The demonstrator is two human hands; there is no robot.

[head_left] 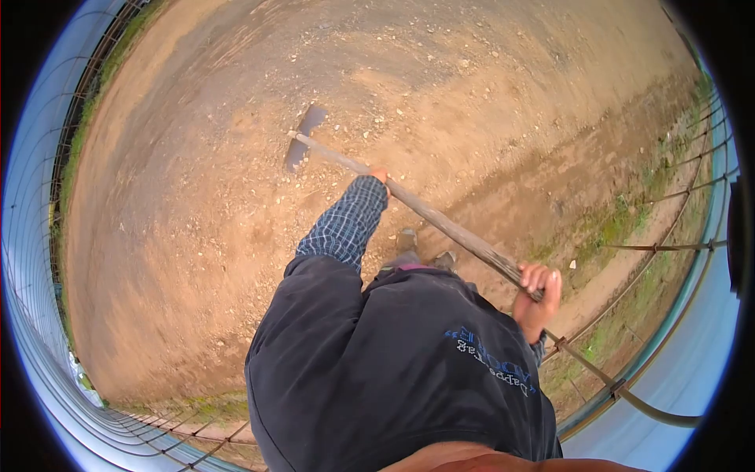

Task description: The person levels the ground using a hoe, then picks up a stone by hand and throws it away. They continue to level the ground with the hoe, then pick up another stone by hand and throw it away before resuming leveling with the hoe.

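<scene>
The hoe (440, 223) slanted across the view, its blade (306, 138) at eleven o'clock against the stony dirt (197, 236); whether they touched, I cannot tell. The left hand (381, 177), partly hidden by a checked sleeve (346, 220), was wrapped round the handle at twelve. The right hand (539, 297) clasped the handle's end at four o'clock, beyond the shoes (407, 239).

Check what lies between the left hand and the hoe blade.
Between left hand and blade: just the handle, with stony dirt beneath. Shows in the head view.
</scene>
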